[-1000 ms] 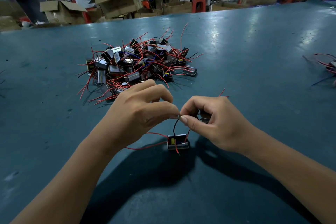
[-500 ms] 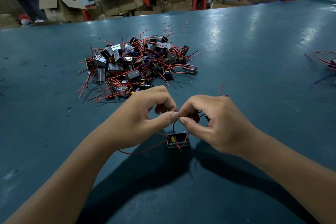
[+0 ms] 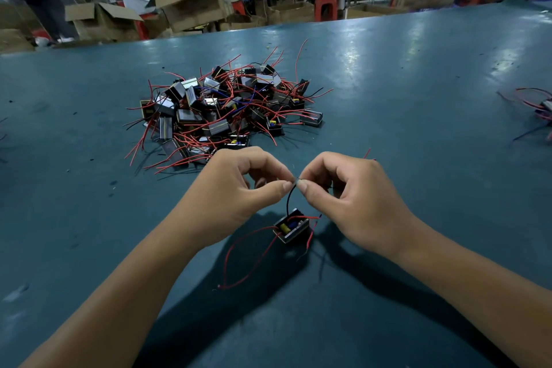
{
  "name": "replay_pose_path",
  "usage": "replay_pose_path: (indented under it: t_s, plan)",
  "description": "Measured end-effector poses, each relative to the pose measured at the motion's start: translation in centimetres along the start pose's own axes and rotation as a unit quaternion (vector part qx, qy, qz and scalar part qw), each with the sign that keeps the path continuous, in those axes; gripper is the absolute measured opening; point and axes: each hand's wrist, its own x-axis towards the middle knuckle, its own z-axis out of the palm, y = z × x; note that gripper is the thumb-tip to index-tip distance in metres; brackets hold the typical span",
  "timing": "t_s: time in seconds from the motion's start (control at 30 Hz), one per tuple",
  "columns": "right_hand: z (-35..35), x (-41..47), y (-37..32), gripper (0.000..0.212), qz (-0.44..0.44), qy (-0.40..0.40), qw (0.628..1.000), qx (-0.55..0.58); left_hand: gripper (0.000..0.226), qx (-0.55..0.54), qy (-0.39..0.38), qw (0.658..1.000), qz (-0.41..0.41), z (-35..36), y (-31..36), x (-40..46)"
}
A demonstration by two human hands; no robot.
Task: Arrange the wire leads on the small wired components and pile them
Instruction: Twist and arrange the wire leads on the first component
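Above teal table [image 3: 418, 158], left hand [image 3: 230, 197] and right hand [image 3: 355, 203] pinch black lead [image 3: 289, 199] (component [image 3: 292, 226] dangling).

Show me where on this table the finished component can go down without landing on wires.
Bare tabletop lies between the big pile and the small tangle at the right edge. More lies left of the pile. It is crowded between the pile's near edge and the left hand and right hand, which pinch the component's black lead.

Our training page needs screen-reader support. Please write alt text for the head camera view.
Both hands, left hand and right hand, pinch a black lead rising from a small wired component; a pile of components lies behind on the teal table.
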Motion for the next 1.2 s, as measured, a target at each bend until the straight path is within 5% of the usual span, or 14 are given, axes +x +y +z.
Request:
replay_pose_path:
  t_s: [0.2, 0.73, 1.2]
  plan:
    - [-0.1, 0.2, 0.0, 0.017, 0.022, 0.001, 1.000, 0.010, 0.019, 0.116, 0.053, 0.989, 0.076, 0.0, 0.2, -0.1]
    - [-0.1, 0.2, 0.1, 0.015, 0.030, -0.002, 0.999, 0.028, 0.028, 0.180, 0.041, 0.975, 0.125, 0.8, 0.2, 0.0]
    - [-0.2, 0.3, 0.9, 0.024, 0.041, 0.042, 0.996, 0.061, 0.026, 0.066, 0.055, 0.995, 0.041, 1.6, -0.5, 0.2]
